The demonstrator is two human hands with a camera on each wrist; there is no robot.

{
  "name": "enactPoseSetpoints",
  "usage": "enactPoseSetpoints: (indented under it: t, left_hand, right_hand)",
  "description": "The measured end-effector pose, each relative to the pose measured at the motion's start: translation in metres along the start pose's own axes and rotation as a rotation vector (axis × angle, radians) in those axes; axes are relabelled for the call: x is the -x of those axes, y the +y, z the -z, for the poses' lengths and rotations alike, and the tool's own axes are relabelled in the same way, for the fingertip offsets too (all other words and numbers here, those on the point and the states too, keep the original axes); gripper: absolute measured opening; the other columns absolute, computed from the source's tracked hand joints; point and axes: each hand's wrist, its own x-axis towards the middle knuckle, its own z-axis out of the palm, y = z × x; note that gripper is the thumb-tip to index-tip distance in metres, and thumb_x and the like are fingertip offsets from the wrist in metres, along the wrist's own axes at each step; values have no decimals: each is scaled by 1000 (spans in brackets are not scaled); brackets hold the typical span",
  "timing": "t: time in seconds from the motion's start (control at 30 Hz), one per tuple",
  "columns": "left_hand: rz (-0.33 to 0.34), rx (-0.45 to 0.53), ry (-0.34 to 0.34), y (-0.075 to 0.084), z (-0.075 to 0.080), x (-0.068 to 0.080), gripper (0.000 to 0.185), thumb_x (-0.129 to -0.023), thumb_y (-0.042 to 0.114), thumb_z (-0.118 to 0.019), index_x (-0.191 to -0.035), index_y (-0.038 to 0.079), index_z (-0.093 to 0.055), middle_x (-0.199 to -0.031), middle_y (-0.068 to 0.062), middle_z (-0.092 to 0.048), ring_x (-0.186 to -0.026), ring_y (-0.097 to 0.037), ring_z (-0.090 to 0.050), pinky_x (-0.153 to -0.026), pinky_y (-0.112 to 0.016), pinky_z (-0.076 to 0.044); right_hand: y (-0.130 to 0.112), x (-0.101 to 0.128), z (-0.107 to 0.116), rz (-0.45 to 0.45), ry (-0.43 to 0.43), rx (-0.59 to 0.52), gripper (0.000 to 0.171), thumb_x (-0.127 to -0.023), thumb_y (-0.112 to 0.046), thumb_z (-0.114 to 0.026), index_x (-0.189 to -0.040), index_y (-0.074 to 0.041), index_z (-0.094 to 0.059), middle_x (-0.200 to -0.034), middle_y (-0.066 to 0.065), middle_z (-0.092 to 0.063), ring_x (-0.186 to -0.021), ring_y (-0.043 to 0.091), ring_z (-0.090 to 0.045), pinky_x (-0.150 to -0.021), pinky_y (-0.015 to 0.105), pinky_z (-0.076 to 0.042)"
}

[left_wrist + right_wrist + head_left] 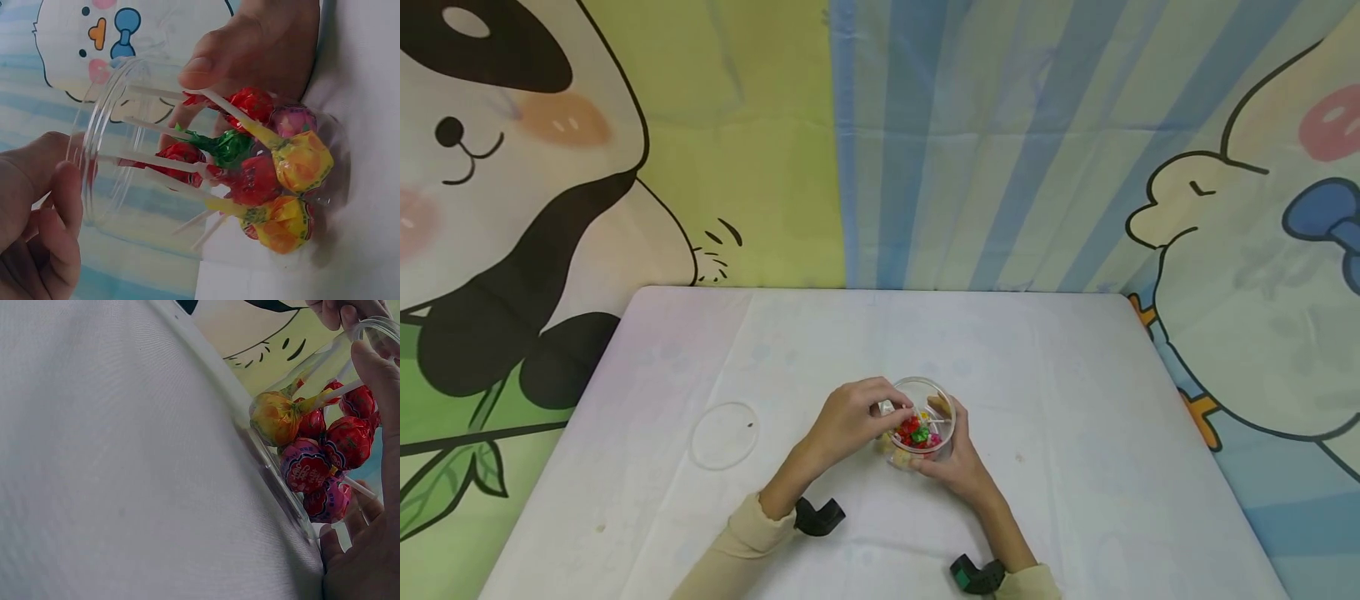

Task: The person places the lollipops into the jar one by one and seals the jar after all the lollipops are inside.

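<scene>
A clear round plastic jar (922, 380) stands upright on the table, full of wrapped lollipops with white sticks. My right hand (958, 458) holds the jar around its right side, thumb toward the front. Over the jar's mouth is my left hand (857, 412), its thumb and forefinger pinching the upper end of a lollipop stick at the rim. In the left wrist view, red lollipops (255, 181), yellow ones (303, 161) and a green one (230, 149) show through the wall. Pink-purple lollipops (304, 465) lie low in the jar in the right wrist view.
A clear round lid (724, 436) lies flat on the white-covered table (1075, 500), left of the jar. Behind the table hangs a printed cloth (1000, 167) with cartoon animals. Black wrist devices (820, 517) sit on both forearms near the beige sleeves.
</scene>
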Motion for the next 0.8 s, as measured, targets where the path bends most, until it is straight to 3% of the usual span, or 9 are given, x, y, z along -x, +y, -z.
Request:
enactPoseSetpoints:
  t: [0.07,0.2,0.47,0.67,0.8]
  left_hand:
    - [8,-4,-13,-1,-3,0,8,-83,21,-76,-91,18,-75,-84,8,-70,-62,1,-52,-57,-12,-43]
    - [6,-5,-24,-2,-6,0,9,-84,22,-76,-92,17,-75,-85,8,-71,-63,1,-53,-57,-12,-42]
    - [-24,17,16,-3,-5,-1,6,-84,20,-75,-90,19,-75,-84,9,-71,-64,3,-53,-57,-11,-43]
    - [-10,25,19,-3,-3,0,6,-84,19,-75,-90,18,-76,-84,9,-71,-59,5,-50,-54,-12,-42]
    - [15,50,18,-2,-1,0,7,-84,19,-75,-91,17,-75,-84,8,-70,-50,8,-45,-49,-13,-40]
  right_hand:
    - [1,0,0,2,0,-3,103,-72,-9,-82,-149,-19,-15,-151,13,-31,-137,39,-37,-106,17,-33]
    - [1,0,0,-10,2,-4,103,-72,-9,-83,-149,-20,-15,-151,12,-31,-137,38,-37,-106,17,-33]
    - [2,0,1,-13,5,10,104,-72,-9,-83,-149,-20,-15,-151,13,-31,-137,38,-37,-107,19,-33]
    - [-1,0,0,-17,4,-1,104,-72,-9,-83,-150,-20,-14,-151,13,-31,-138,38,-35,-107,16,-31]
    - [-2,1,0,-26,8,7,105,-72,-10,-83,-150,-20,-14,-151,13,-31,-140,39,-34,-112,26,-29]
